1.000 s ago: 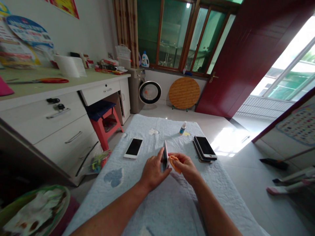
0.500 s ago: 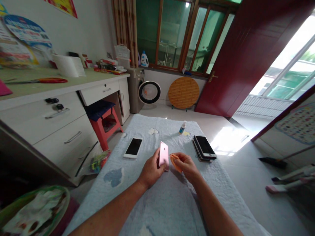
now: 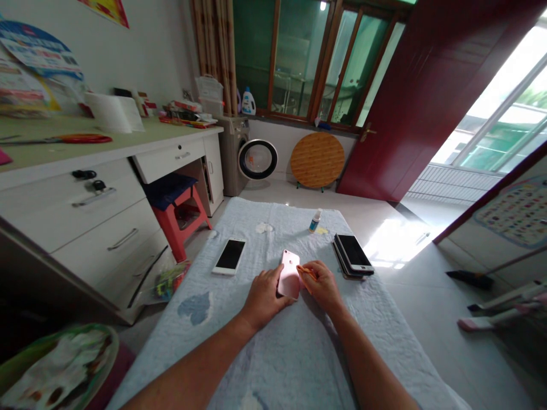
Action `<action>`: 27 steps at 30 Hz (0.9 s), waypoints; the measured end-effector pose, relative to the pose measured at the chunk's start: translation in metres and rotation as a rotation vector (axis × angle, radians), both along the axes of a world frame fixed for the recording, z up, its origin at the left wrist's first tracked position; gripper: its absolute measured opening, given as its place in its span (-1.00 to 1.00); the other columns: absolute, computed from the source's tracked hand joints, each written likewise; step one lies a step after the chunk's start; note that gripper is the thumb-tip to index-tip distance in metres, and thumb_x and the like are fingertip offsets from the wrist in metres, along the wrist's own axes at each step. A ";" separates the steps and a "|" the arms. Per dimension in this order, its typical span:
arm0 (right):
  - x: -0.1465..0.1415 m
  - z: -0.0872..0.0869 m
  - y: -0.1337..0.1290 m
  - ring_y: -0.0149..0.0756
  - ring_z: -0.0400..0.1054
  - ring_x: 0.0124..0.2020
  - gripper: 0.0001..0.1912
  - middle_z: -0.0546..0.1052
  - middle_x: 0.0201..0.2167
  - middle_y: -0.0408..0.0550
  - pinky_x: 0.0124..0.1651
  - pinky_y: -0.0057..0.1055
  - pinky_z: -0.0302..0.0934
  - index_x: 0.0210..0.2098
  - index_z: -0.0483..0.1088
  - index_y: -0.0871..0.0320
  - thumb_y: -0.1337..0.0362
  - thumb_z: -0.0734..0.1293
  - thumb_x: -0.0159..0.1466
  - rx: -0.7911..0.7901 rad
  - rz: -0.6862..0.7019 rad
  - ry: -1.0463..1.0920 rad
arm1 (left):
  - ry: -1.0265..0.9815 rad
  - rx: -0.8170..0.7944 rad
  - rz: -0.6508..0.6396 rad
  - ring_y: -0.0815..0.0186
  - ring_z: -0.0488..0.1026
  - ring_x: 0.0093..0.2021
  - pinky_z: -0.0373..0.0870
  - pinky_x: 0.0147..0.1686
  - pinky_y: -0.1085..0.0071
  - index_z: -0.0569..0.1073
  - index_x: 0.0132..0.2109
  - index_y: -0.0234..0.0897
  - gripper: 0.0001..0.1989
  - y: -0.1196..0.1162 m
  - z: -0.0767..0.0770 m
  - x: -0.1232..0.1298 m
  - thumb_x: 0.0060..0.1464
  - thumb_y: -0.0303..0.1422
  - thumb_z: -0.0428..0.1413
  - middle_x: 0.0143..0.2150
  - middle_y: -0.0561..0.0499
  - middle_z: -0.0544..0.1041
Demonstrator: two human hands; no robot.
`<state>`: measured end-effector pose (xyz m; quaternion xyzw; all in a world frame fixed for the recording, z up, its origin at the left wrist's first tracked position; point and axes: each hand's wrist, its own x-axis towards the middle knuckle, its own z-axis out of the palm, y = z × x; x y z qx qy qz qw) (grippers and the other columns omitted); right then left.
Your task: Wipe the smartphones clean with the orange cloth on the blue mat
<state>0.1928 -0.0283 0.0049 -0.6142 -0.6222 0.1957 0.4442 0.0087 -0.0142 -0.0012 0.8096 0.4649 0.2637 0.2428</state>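
While both forearms reach up from the bottom edge over a pale blue cover point(image 3: 294, 364), converging near the middle of the frame, the left hand point(image 3: 265, 296) is half curled around the lower left of a pink phone point(image 3: 289, 276), whose back shows just below center. Bent inward from the right, the right hand point(image 3: 322, 286) pinches a crumpled orange cloth point(image 3: 307, 273) at the phone's right edge. Beyond, a white phone point(image 3: 229, 256) lies left of center, a phone stack point(image 3: 354, 253) right of center; farther up, a small bottle point(image 3: 315, 221) stands upright.
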 end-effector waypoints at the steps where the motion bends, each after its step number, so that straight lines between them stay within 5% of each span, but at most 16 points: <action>1: 0.000 -0.001 0.000 -0.32 0.33 -0.36 -0.65 0.45 -0.40 -0.02 -0.25 -0.43 0.19 -0.42 0.48 0.17 0.01 0.28 0.22 0.002 0.002 -0.009 | 0.036 0.021 0.000 0.06 0.40 -0.03 0.29 -0.04 0.19 0.29 0.19 -0.25 -0.25 0.000 0.000 0.001 -0.13 -0.11 0.29 0.01 -0.14 0.49; 7: 0.000 -0.003 0.000 -0.33 0.33 -0.36 -0.74 0.45 -0.38 -0.04 -0.24 -0.43 0.18 -0.39 0.49 0.17 0.12 0.28 0.23 0.010 0.011 -0.046 | 0.188 0.114 -0.045 0.05 0.37 -0.08 0.28 -0.10 0.20 0.35 0.12 -0.27 -0.32 -0.002 0.005 0.007 -0.08 -0.02 0.25 -0.12 -0.09 0.49; 13: 0.001 0.001 -0.003 -0.34 0.32 -0.35 -0.85 0.44 -0.37 -0.06 -0.25 -0.44 0.19 -0.38 0.48 0.16 0.27 0.28 0.19 0.027 0.049 -0.070 | 0.221 0.152 -0.111 0.11 0.34 -0.08 0.27 -0.09 0.24 0.46 -0.09 -0.22 -0.60 -0.003 0.007 0.008 0.03 -0.04 0.18 -0.15 -0.06 0.43; 23: 0.003 -0.002 -0.006 -0.31 0.28 -0.25 -0.77 0.40 -0.34 -0.09 -0.15 -0.44 0.14 -0.31 0.43 0.14 0.50 0.22 0.10 -0.019 0.271 -0.305 | 0.194 0.161 -0.085 0.05 0.27 0.13 0.18 0.12 0.10 0.42 0.04 -0.21 -0.59 -0.002 -0.002 0.007 0.07 -0.18 0.18 0.17 -0.12 0.38; 27: 0.005 -0.007 0.008 -0.32 0.26 -0.25 -0.83 0.39 -0.34 -0.08 -0.15 -0.44 0.13 -0.41 0.43 0.15 0.48 0.23 0.15 -0.010 0.227 -0.390 | 0.214 0.157 -0.087 0.04 0.28 0.15 0.18 0.13 0.10 0.42 0.06 -0.20 -0.58 -0.002 0.000 0.007 0.04 -0.23 0.21 0.17 -0.12 0.39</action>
